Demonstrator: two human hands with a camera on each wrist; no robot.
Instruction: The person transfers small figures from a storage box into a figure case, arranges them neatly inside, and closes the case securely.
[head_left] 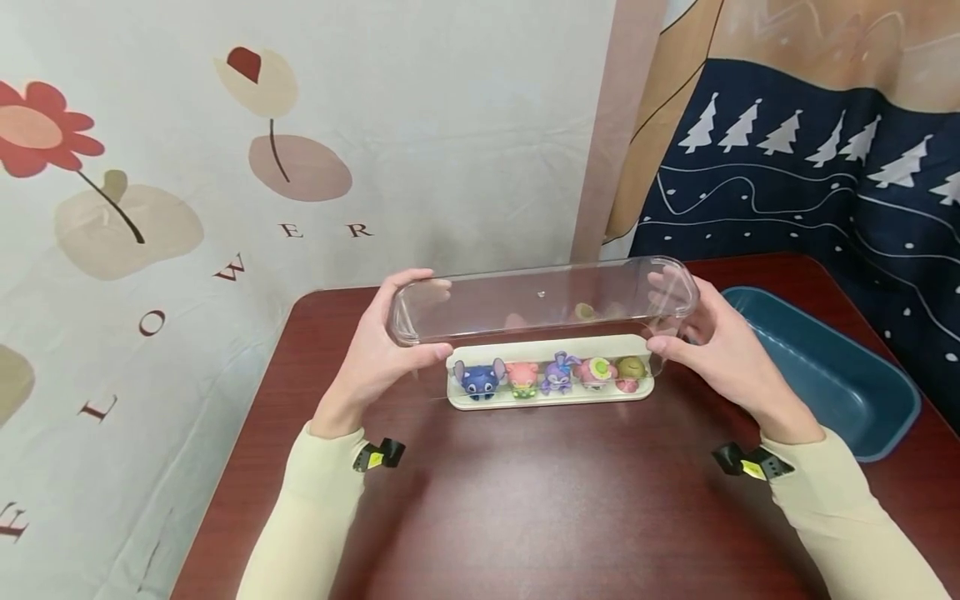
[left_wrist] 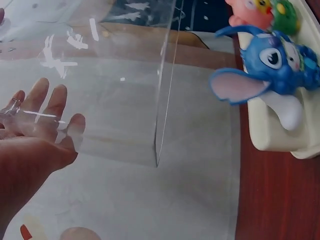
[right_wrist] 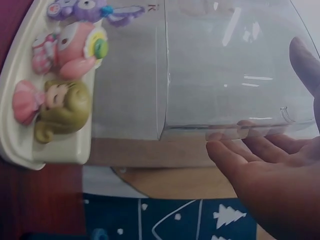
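Note:
A clear plastic cover (head_left: 540,296) is held up by both hands over a cream tray base (head_left: 459,398). My left hand (head_left: 382,333) grips the cover's left end, thumb at the near side and fingers round the far side. At the opposite end, my right hand (head_left: 716,350) grips it the same way. Several small figurines stand in a row on the base: a blue big-eared one (left_wrist: 275,60), a pink one (head_left: 522,377), a purple long-eared one (head_left: 558,375), a pink one with a flower (right_wrist: 70,47) and a golden-haired one (right_wrist: 70,107). The cover's lower edge is above the figurines.
A dark teal plastic bin (head_left: 847,392) stands on the right side of the reddish-brown table (head_left: 525,508). Behind the table hangs a pale cloth (head_left: 465,142) with flower prints, beside a navy cloth (head_left: 750,192) with white trees.

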